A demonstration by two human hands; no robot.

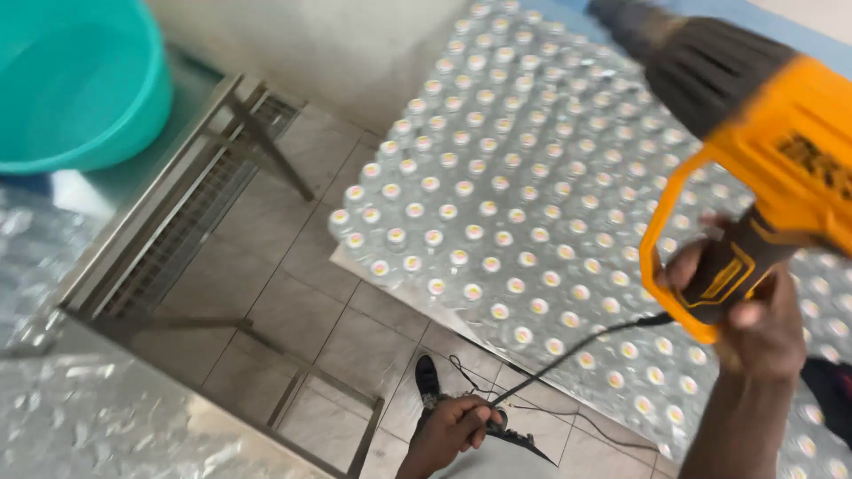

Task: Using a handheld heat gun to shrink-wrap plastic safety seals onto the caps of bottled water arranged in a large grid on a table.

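Observation:
My right hand (754, 310) grips the handle of an orange and black heat gun (754, 115), held up over a large block of small clear bottles with white caps (515, 195). The gun's dark nozzle points to the upper left. Its black cord (577, 350) runs down from the handle to my left hand (448, 430), which is closed around the cord low in the view, above the tiled floor.
A teal plastic basin (80, 80) sits on a steel table (151, 204) at the upper left. Shiny plastic film (80, 417) covers the lower left. A metal frame (328, 399) stands on the grey tiled floor. A dark shoe (428, 377) shows near the left hand.

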